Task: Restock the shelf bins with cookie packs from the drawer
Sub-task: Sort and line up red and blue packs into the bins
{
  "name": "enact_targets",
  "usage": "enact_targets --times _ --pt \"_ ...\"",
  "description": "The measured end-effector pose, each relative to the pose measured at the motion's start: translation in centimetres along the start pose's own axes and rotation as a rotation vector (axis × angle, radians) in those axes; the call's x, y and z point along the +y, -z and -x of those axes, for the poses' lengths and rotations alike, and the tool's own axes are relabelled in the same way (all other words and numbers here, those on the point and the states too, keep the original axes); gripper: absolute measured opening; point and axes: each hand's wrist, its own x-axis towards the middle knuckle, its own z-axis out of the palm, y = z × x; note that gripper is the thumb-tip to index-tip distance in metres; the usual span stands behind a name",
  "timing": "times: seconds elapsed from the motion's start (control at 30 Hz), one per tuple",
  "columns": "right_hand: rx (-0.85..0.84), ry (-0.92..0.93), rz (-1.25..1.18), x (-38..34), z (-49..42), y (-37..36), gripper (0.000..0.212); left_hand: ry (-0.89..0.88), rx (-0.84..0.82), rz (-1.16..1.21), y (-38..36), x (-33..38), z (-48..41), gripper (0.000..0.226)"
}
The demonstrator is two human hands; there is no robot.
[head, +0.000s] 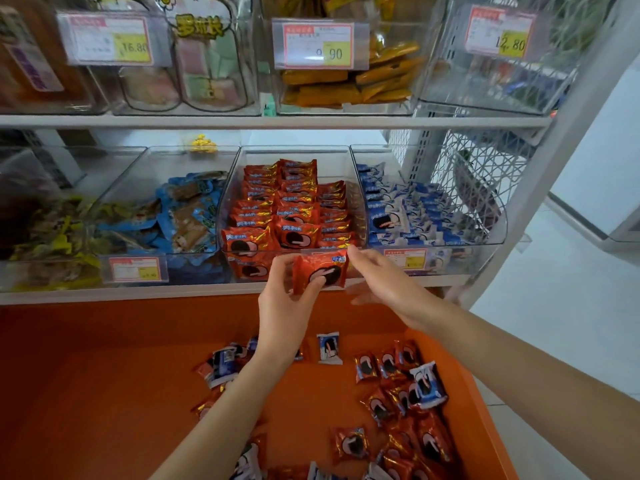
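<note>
Head view, restocking under way. Left hand (284, 303) grips a red cookie pack (320, 271) by its lower left edge, fingers curled round it. The pack faces the camera with its long axis roughly level, parallel to the shelf front. Right hand (384, 282) is spread with straight fingers, tips at the pack's upper right corner; contact cannot be confirmed. The pack sits just in front of the front wall of the red-pack bin (231, 188) and slightly below its rim. The likely move is therefore up over that wall and back into the rows, with the left hand as carrier. Blue-and-white pack bin (498, 220) adjoins on the right. Upper shelf (242, 121) limits headroom. Loose packs (398, 393) lie in the orange drawer (104, 375) below.
</note>
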Motion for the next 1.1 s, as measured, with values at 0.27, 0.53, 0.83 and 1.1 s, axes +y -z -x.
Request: enact_targets --times 0.27,0.53,0.83,1.1 --pt "-0.089 0.099 0.124 0.7 1.2 -1.3 0.030 0.068 0.011 0.192 1.3 0.6 0.2 0.031" --pt "0.124 0.088 -0.196 0.6 0.2 -2.6 0.048 0.139 0.040 0.145 1.5 0.0 0.3 0.022" --pt "0.226 0.274 0.065 -1.0 -2.2 -2.5 0.043 -0.015 -0.038 -0.124 2.1 -1.9 -1.7 0.020" --pt "0.333 0.503 0.622 -3.0 -8.2 -1.6 0.037 -0.275 -0.141 -0.775 3.1 -3.9 -5.4 0.054"
